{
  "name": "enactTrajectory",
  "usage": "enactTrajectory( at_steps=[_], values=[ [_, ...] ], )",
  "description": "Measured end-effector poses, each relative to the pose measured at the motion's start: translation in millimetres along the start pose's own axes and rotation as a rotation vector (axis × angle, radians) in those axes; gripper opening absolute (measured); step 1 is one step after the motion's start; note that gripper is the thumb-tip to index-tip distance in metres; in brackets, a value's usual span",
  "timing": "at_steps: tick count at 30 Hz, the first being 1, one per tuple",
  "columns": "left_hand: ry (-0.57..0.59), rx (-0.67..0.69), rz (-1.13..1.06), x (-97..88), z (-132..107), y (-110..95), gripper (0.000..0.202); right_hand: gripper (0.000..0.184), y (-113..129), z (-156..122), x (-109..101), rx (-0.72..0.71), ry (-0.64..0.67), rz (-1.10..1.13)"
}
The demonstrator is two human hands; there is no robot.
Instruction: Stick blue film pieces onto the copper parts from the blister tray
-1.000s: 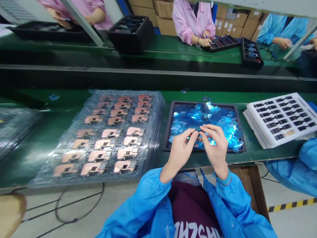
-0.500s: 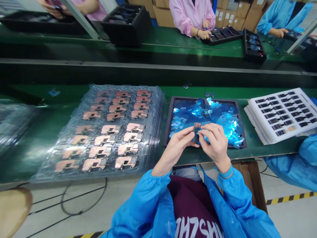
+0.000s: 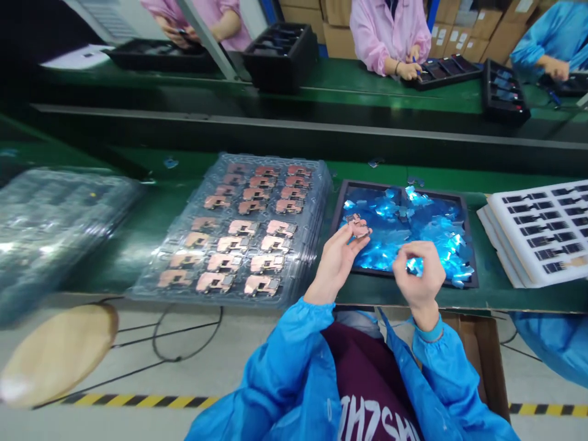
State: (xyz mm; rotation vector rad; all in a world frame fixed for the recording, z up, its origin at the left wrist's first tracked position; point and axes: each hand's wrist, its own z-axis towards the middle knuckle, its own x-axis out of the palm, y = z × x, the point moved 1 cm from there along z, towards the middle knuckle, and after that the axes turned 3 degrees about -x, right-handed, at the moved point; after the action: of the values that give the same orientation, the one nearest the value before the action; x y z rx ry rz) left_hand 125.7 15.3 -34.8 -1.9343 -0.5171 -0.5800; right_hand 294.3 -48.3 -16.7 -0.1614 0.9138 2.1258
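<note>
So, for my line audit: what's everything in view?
Clear plastic tray stack: one, clear, about 24 copper parts showing, green bench, left of centre.
Black tray: one, black, blue film scraps inside, bench centre.
White foam trays: one stack, white, black strips, bench right.
Far black trays: four, black, far bench.
Co-workers: three, pink and blue coats, far bench.
Left hand: one, bare, small copper part in fingers, above black tray.
Right hand: one, bare, fingers pinched, above black tray.
</note>
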Motion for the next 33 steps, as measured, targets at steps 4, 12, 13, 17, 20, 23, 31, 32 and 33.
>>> enactTrajectory(
  at_steps=[4, 12, 13, 17, 20, 23, 31, 32, 33],
  values=[
    [-0.075, 0.056, -0.005, -3.0, -2, -1, 0.014, 0.022, -31, 19, 28, 0.206, 0.088, -0.11],
    [-0.146, 0.131, -0.026, -3.1, -13, 0, 0.026, 0.033, -2, 10, 51, 0.213, 0.317, 0.229],
    [-0.158, 0.146, -0.031, -2.6, -14, 1, 0.028, 0.032, 4, 6, 51, 0.251, 0.306, 0.258],
    [-0.172, 0.203, -0.04, 2.4, -20, 8, 0.032, 0.022, 16, -3, 57, 0.404, 0.284, 0.307],
    [-0.174, 0.245, -0.048, 6.7, -25, 12, 0.036, 0.02, 16, -4, 62, 0.495, 0.283, 0.373],
    [-0.18, 0.297, -0.034, 10.5, -28, 16, 0.04, 0.022, 16, -4, 64, 0.566, 0.255, 0.488],
    [-0.179, 0.382, 0.101, -2.7, -47, -12, 0.04, 0.026, 20, -5, 49, 0.368, 0.272, 0.464],
    [-0.191, 0.43, 0.156, -15.6, -49, -27, 0.041, 0.029, 19, -5, 44, 0.342, 0.272, 0.45],
    [-0.221, 0.494, 0.226, -32.8, -52, -46, 0.042, 0.031, 16, -5, 40, 0.331, 0.262, 0.441]
  ],
)
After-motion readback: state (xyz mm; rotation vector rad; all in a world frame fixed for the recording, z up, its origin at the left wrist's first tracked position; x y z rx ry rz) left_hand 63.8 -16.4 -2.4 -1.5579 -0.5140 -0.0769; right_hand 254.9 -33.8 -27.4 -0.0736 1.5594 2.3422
